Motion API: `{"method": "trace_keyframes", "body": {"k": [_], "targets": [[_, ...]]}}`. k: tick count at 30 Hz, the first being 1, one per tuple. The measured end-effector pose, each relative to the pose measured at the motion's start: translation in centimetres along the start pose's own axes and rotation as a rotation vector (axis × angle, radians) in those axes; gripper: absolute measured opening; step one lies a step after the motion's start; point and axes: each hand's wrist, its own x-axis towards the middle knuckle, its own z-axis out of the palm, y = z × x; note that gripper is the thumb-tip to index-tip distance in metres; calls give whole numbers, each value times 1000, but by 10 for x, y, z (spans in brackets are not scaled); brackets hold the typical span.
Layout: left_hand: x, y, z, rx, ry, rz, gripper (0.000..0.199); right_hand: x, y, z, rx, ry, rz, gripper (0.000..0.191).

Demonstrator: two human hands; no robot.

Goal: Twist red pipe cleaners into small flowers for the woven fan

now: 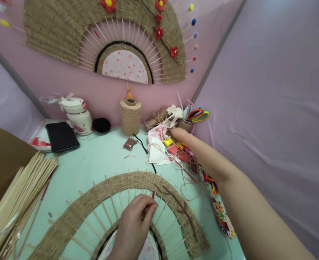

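My left hand (138, 218) is closed above the lower woven fan (138, 178), its fingertips pinched round a thin red stick (153, 195), most of it hidden by the fingers. The fan lies flat, a twine band woven across radiating wooden sticks, with a brown branch shape (185, 209) on its right part. Stretched out to the back right, my right hand (182, 136) reaches over a heap of small craft things. Its fingers are mostly hidden, so its grip cannot be made out. Nearby are yellow (167, 142) and red packets (183, 156) and pink cloth (158, 133).
A twine spool (130, 117), a black ball (101, 125), a white bottle (79, 115) and a dark phone (62, 136) stand or lie along the back. Bundled sticks (24, 195) lie left. Scissors (199, 115) stand in a holder. A finished fan (53, 32) hangs behind.
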Motion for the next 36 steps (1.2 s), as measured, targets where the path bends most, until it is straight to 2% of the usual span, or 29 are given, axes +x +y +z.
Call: {"method": "trace_keyframes", "body": {"k": [3,7,11,13,16,17,19,21,25,36], "targets": [[1,1,0,-77,17,-22,22,-16,5,-10,-11,44,64,36],[3,2,-1,-353,42,-205,24,-45,12,-32,15,142,138,28],[7,6,-3,-625,87,-347,32,-80,-1,-59,103,261,145,23],[9,7,-5,-721,131,-409,34,-102,-23,-67,176,292,106,22],[10,7,-8,-925,238,-486,35,-139,-70,-67,322,232,-34,17],[11,7,-8,-980,259,-492,35,-151,-87,-64,397,181,-100,16],[11,7,-10,-1092,281,-476,33,-175,-119,-56,752,16,-244,11],[11,6,-10,-1170,278,-496,33,-192,-144,-49,943,-69,-277,7],[12,5,-8,-1259,258,-533,29,-205,-164,-42,1019,-98,-274,6],[11,4,-7,-1315,245,-547,24,-212,-162,-46,978,-70,-302,8]]}}
